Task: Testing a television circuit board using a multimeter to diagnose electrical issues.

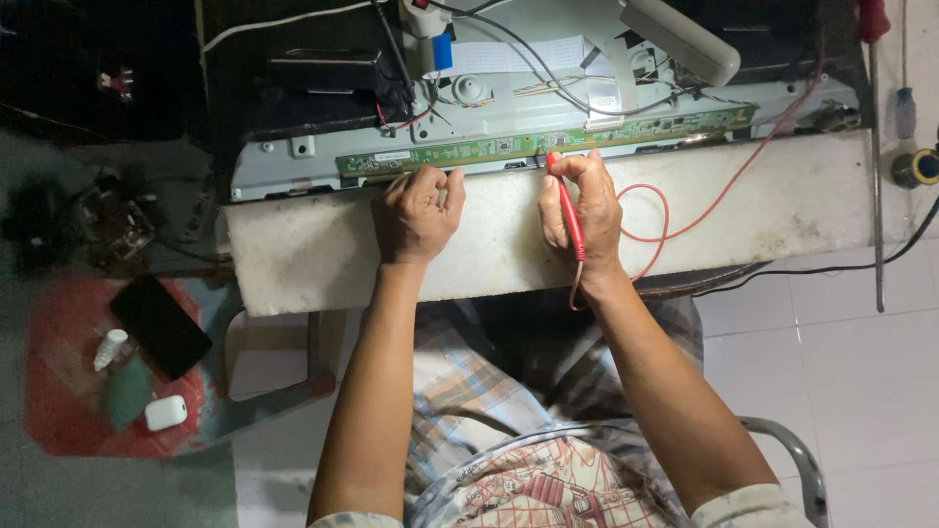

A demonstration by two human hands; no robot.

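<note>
Red probe (570,217) is pinched in the right hand (582,210), like a pen, with the fingers closed on its shaft. Its tip rests on the lower edge of the long green circuit board (548,143), about at the middle of the board's length. The thin red lead wire (653,210) leaves the probe below the wrist, loops to the right of the board's middle and then climbs toward the board's right end.

The left hand (419,210) is curled into a loose fist, holding nothing that I can see, and its knuckles lean on the white slab (782,200) just below the board, left of the probe tip. The board sits in a grey metal chassis (284,166) that lies behind the slab, on the table.

To probe well, I think the tip must touch only one contact point and stay steady; the heel of the right hand on the slab gives good support. The wire loop should be kept loose so it does not pull the probe sideways. A slip along the board could bridge two neighbouring pads.
</note>
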